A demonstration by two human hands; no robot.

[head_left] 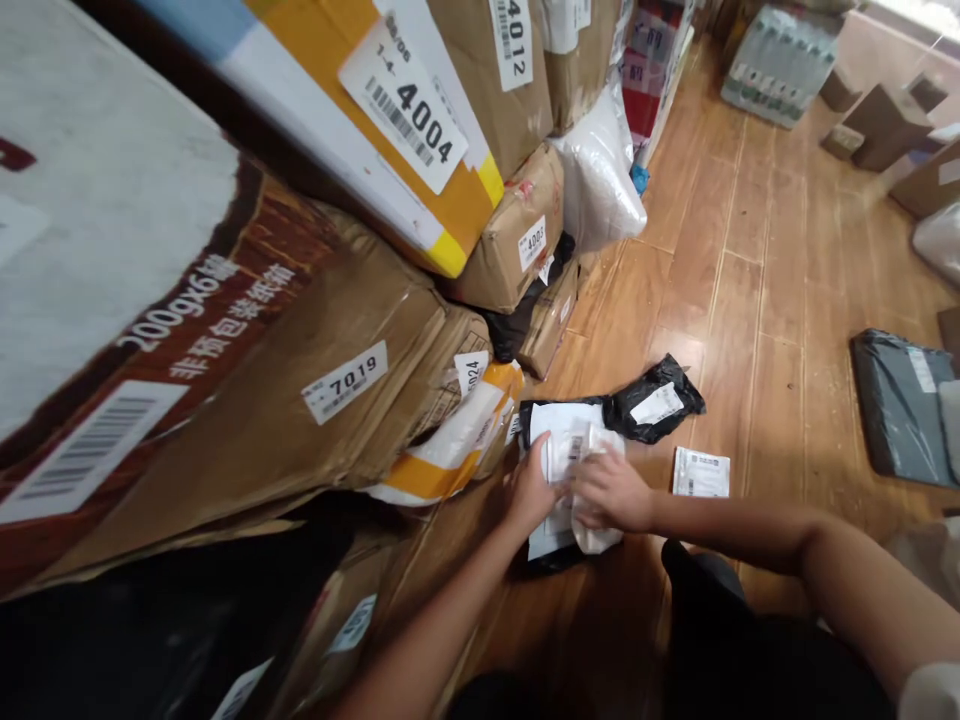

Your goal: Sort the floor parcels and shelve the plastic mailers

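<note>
My left hand (534,490) is at the left edge of a flat white mailer bag (551,540) on the floor, thumb and fingers closed about a white packet (559,455) lying over it. My right hand (611,490), slightly blurred, grips a crinkled white plastic parcel (596,540) on the same pile; its fingertips partly cover a barcode label. Beneath these, black plastic shows at the edges. A black plastic parcel (654,400) with a white label touches the pile's far right corner. Close to my right forearm lies a small white packet (701,472).
Stacked cardboard boxes (360,370) with number labels rise along the left. A white-and-orange bag (442,455) sticks out near my left hand. On the wooden floor (720,350) to the right lie a dark wrapped parcel (896,405), a bottle pack (780,65) and brown boxes (881,125).
</note>
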